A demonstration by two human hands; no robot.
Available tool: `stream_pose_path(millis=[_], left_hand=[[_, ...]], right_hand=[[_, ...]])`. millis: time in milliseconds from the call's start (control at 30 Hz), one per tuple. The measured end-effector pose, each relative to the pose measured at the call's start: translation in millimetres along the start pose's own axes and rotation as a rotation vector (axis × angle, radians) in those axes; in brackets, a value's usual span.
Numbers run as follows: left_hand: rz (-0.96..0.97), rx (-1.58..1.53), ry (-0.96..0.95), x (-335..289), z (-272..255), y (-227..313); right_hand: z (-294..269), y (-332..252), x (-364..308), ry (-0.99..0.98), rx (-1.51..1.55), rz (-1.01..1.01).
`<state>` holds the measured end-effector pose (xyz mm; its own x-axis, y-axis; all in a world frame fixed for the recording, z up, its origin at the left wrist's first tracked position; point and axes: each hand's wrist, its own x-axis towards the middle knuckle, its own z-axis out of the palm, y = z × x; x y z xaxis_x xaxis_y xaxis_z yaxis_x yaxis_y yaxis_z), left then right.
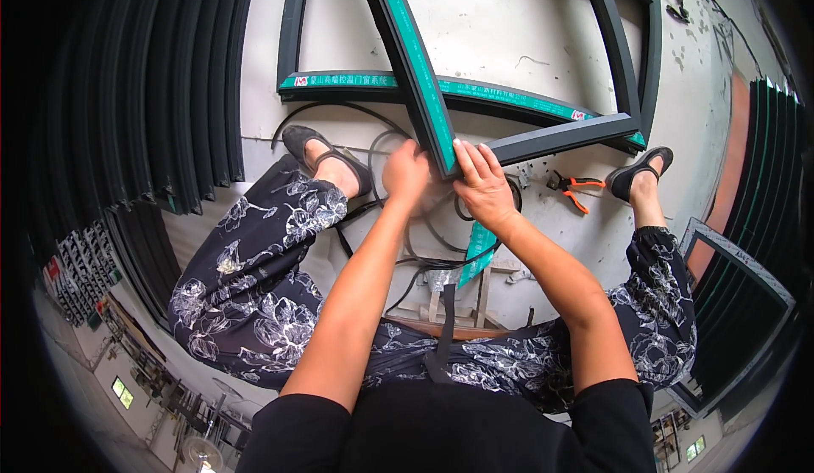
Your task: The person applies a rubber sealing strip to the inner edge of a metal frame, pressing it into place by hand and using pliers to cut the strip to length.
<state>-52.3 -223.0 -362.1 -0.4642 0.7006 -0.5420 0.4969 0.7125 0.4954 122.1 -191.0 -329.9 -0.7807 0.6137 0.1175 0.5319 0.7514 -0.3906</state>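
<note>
A dark grey window frame (549, 138) with green printed film on its bars stands tilted, one corner toward me. My right hand (485, 186) grips that corner, its fingers laid over the edge of the bar. On the other side of the corner, my left hand (405, 173) is closed against the bar and slightly blurred. A thin black rubber strip (348, 106) runs to its fingers, and blurred loops of strip hang below it. Exactly how the strip lies in the left fingers is hidden.
Pliers with orange handles (579, 186) lie on the floor near my right foot. Loose green film (480, 252) and a low wooden stool (482, 295) are between my legs. Dark profiles (161, 74) stand stacked at left; more profiles (767, 151) and another frame (742, 274) are at right.
</note>
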Motion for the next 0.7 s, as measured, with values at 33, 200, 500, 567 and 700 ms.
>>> stream_pose_path(millis=[33,200,500,567,700], left_hand=[[-0.034,-0.1,-0.071,4.5,3.4,-9.3],[-0.151,-0.416,-0.308,1.0,5.3,-33.7],[-0.349,-0.783,-0.539,-14.6,15.2,-42.9],[-0.399,-0.832,-0.529,-18.3,15.2,-36.9],[-0.174,-0.484,-0.276,-26.1,21.0,-20.5]], right_hand=[[0.9,-1.5,1.0,0.019,-0.004,0.011],[-1.0,-29.7,-10.6,0.111,0.01,0.097],[36.5,-26.5,-37.5,0.067,0.578,0.751],[43.8,-22.2,-38.5,0.008,0.752,0.903],[46.5,-18.9,-31.0,0.007,0.8,0.963]])
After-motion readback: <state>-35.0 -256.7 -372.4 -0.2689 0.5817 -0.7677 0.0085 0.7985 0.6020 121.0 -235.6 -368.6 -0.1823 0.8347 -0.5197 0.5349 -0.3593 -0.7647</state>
